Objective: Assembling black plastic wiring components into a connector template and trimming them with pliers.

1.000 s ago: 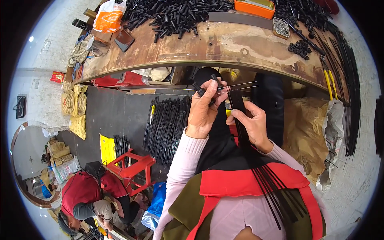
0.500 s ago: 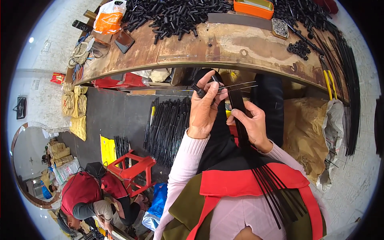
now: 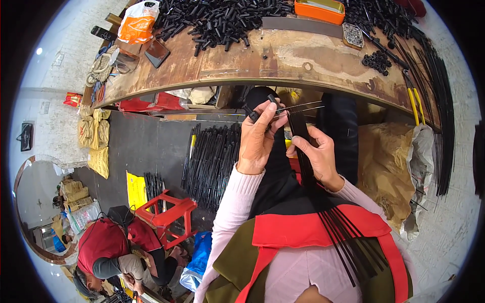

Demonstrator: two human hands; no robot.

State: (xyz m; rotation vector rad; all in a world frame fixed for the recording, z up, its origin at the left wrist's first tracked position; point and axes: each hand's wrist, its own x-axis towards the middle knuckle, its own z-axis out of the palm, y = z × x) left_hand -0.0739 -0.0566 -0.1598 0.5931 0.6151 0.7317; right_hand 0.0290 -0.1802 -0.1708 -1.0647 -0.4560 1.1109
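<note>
My left hand (image 3: pixel 258 136) pinches a small black plastic cap (image 3: pixel 252 114) at its fingertips, with thin metal wires (image 3: pixel 303 108) sticking out to the right from it. My right hand (image 3: pixel 316 154) grips a bundle of long black rods (image 3: pixel 303 146) that runs down across my lap to the red apron (image 3: pixel 313 227). The two hands are close together just below the edge of the wooden workbench (image 3: pixel 283 60).
On the bench lie a heap of black plastic parts (image 3: pixel 217 20), an orange box (image 3: pixel 319 9), an orange bag (image 3: pixel 136 22), small black rings (image 3: pixel 376 60) and yellow-handled pliers (image 3: pixel 413 101). Black rods (image 3: pixel 209 161) lie on the floor by a red stool (image 3: pixel 166 212). Another person (image 3: pixel 108 252) crouches lower left.
My left hand has shifted slightly, its fingers working the black cap onto the wire ends. My right hand keeps its hold on the rod bundle.
</note>
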